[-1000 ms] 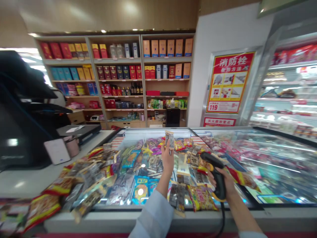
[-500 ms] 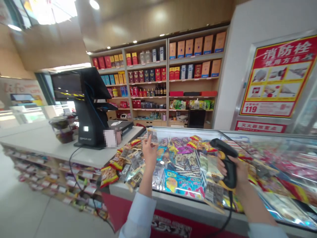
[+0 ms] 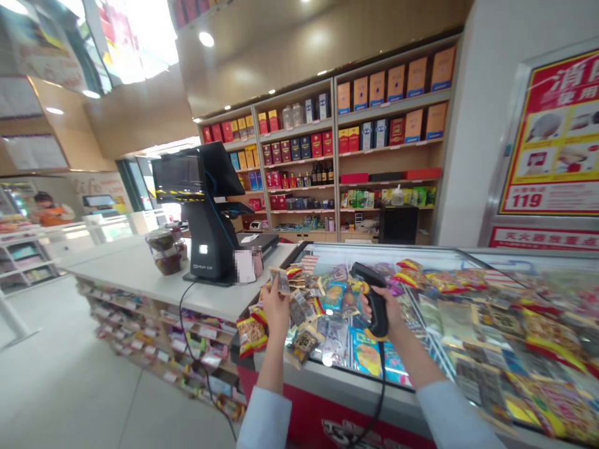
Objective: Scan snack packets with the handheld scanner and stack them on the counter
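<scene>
My left hand is closed on a small clear snack packet, held up at the left end of a glass-topped freezer. A black and yellow barcode scanner is in the grip of my right hand, its head tilted toward the packet but apart from it. Loose snack packets lie heaped on the glass below my left hand. To the right of the scanner are more packets, among them a red and yellow bag. Ice cream packs show through the glass.
A black checkout terminal stands on the white counter at left, beside stacked plastic tubs. The scanner's cable hangs over the freezer front. Shelves of boxes line the back; a person is far left.
The view has turned left. My right hand has brought the scanner leftward, closer to my left hand. The packet in my left hand has dropped lower and moved toward the freezer's left end.
</scene>
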A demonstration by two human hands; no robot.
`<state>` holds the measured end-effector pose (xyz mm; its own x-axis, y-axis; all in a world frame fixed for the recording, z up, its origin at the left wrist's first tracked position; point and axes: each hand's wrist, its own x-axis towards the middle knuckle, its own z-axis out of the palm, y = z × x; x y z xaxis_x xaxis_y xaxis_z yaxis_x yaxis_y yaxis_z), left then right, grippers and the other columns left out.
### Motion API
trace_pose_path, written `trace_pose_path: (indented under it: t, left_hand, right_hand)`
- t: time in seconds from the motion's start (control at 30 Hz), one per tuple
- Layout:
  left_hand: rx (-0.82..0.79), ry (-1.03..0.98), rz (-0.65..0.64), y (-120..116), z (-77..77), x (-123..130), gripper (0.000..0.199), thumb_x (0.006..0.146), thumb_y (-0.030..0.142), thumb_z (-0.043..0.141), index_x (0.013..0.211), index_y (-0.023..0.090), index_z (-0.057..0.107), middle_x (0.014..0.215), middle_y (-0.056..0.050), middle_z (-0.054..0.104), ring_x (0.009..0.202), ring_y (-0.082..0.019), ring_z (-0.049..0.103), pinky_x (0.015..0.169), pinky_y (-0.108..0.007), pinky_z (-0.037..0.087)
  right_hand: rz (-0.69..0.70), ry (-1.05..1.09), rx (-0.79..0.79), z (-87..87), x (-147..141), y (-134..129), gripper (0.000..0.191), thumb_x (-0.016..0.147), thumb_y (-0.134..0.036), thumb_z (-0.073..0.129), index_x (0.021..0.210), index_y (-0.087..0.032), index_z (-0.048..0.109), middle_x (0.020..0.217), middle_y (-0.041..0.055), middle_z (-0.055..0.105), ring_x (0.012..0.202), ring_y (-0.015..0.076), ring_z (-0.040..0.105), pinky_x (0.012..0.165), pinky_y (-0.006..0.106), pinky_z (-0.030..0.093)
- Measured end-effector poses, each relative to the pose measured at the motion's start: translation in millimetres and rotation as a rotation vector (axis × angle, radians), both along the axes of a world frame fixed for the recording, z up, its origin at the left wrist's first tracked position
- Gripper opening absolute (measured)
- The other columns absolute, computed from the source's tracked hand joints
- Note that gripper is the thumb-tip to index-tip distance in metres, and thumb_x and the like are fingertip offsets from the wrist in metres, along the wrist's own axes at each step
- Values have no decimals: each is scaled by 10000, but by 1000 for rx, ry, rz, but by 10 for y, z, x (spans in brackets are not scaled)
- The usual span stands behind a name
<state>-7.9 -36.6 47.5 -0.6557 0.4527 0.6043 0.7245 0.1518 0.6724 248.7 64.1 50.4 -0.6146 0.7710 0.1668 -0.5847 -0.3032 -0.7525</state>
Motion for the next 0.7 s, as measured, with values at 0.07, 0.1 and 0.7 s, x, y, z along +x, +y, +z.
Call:
trace_pose_path:
  t: [0.07,0.1,0.7]
  left_hand:
    - [-63,72,57,37,-19,26,551,733,128,582,1278,185,528,1047,-98,535,909,-193,569,848,-352,473]
    - [-100,120,106,53,-29,55,540,742,143,585,1278,182,530,1058,-115,548,955,-220,560,865,-379,462]
    - [-118,457,417,180,-482,76,397,893,338,422,1166,138,630,1252,-178,572,1160,-302,504,1055,-549,268]
  right_hand:
    - [-12,-15,-46,-124,-176,-6,192,682,-355,609,691,-165,580,539,-2,552,395,87,450,366,199,365]
    - [-15,-33,-72,-202,-252,-9,203,673,-360,618,673,-162,573,532,-2,554,392,85,457,364,194,367]
    - [24,-4,-215,-701,-519,-5,270,639,-388,661,731,-143,593,516,2,554,356,77,441,337,188,345]
